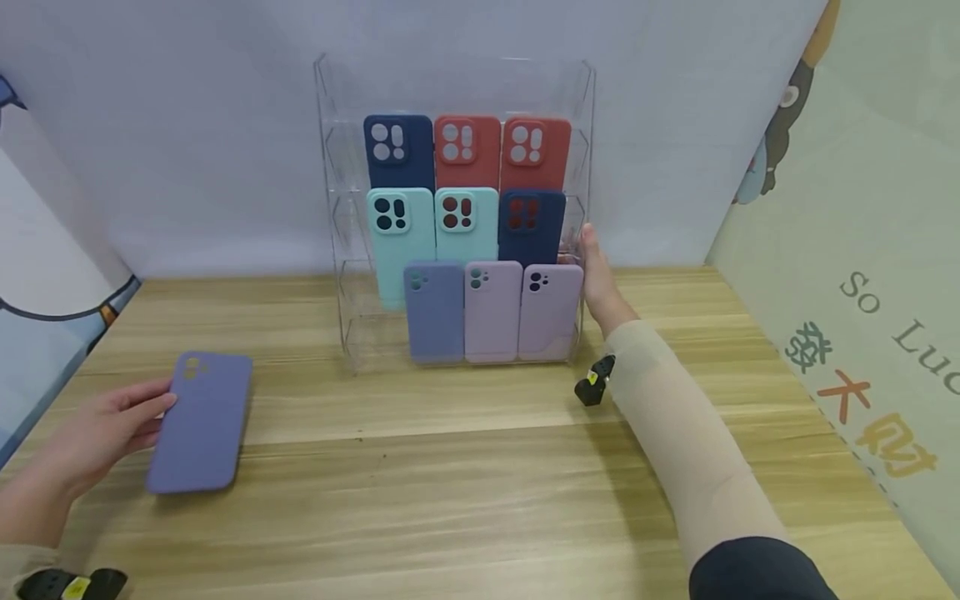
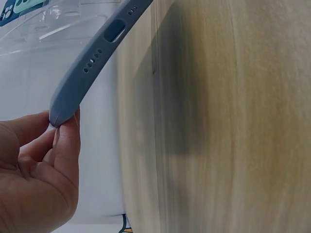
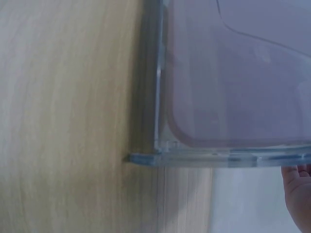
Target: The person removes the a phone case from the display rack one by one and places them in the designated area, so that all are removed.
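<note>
My left hand [image 1: 112, 425] pinches a purple phone case [image 1: 201, 425] by its side edge, over the left part of the table. In the left wrist view the phone case [image 2: 87, 65] shows edge-on, its lower corner between thumb and fingers of the left hand [image 2: 43, 170]. My right hand [image 1: 602, 283] holds the right side of a clear acrylic display rack [image 1: 341, 292], some fingers showing through the plastic. In the right wrist view, the right hand [image 3: 299, 196] appears at the lower right, beside the rack's side panel [image 3: 233, 158].
Three tiers of cases fill the rack: navy [image 1: 401, 171] and red ones [image 1: 467, 171] on top, mint [image 1: 401, 250] and navy in the middle, blue-purple [image 1: 437, 317] and lilac ones [image 1: 492, 317] below. The wooden table [image 1: 450, 500] meets a white backdrop [image 1: 210, 167] behind.
</note>
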Demonstrator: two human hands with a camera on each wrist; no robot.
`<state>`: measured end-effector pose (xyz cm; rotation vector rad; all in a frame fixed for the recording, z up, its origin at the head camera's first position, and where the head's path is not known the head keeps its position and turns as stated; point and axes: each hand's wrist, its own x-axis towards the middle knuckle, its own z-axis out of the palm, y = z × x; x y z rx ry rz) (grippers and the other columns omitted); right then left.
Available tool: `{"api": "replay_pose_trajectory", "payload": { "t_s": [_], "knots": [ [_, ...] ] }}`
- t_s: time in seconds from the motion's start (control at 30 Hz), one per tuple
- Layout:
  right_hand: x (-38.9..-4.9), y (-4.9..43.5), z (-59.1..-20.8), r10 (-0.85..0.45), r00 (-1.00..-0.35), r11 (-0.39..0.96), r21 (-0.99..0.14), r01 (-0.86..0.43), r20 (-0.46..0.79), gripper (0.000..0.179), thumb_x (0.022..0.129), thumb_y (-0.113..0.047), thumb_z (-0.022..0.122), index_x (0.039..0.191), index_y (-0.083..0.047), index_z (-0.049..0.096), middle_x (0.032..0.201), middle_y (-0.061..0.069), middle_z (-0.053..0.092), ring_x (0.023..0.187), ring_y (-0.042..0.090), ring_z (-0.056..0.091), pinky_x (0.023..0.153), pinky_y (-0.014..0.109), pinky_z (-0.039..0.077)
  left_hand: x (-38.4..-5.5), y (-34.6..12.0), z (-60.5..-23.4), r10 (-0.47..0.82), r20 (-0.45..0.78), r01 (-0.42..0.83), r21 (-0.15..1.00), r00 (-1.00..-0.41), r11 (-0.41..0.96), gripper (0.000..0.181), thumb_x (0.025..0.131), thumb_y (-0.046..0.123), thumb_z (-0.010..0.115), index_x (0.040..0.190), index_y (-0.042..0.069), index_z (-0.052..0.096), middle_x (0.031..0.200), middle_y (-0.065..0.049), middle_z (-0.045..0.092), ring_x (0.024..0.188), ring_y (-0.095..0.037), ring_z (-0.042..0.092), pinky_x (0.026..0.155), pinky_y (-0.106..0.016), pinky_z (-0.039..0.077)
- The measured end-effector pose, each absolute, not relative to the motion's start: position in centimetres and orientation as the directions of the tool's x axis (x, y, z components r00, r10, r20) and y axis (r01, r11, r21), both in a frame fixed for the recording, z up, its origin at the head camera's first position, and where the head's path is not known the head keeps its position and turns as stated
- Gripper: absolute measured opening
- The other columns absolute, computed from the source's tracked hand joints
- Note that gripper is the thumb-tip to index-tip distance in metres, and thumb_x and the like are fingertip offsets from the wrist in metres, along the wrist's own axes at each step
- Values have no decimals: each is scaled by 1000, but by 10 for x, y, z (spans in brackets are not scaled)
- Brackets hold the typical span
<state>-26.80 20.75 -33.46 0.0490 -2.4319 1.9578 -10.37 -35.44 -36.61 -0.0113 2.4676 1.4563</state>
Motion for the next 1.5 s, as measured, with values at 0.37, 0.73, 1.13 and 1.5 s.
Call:
{"api": "replay_pose_trajectory", "payload": {
  "t_s": [0.37, 0.73, 1.13, 1.5],
  "knots": [
    [-271, 210, -338, 6, -1000, 246, -969, -6, 7, 86, 90, -68, 14, 148, -4, 21, 142, 20, 39, 130, 29, 37, 111, 41, 22, -105, -358, -369, 129, -274, -148, 792, -953, 593, 62, 102, 27, 34, 136, -22, 16, 130, -34, 38, 84, 13, 50, 71, -19, 52],
    [-271, 207, -336, 1, -1000, 230, -973, -24, 25, 88, 91, -68, 15, 146, 0, 23, 139, 22, 41, 130, 30, 38, 109, 40, 27, -105, -362, -372, 111, -295, -164, 761, -949, 628, 59, 103, 25, 32, 136, -22, 18, 134, -42, 29, 82, 12, 51, 71, -22, 53],
    [-270, 208, -338, 11, -1000, 221, -975, -8, 11, 87, 91, -68, 15, 148, -2, 19, 141, 21, 39, 130, 29, 37, 110, 40, 25, -104, -374, -380, 87, -329, -197, 735, -940, 649, 57, 103, 23, 32, 136, -21, 20, 134, -42, 30, 81, 12, 51, 70, -24, 54],
    [-271, 210, -337, 8, -1000, 236, -972, -18, 20, 89, 90, -69, 16, 148, -2, 19, 140, 21, 41, 130, 29, 37, 110, 40, 23, -107, -383, -384, 65, -331, -201, 704, -941, 681, 58, 103, 24, 32, 134, -23, 20, 132, -43, 30, 78, 12, 50, 69, -25, 54]
  ]
}}
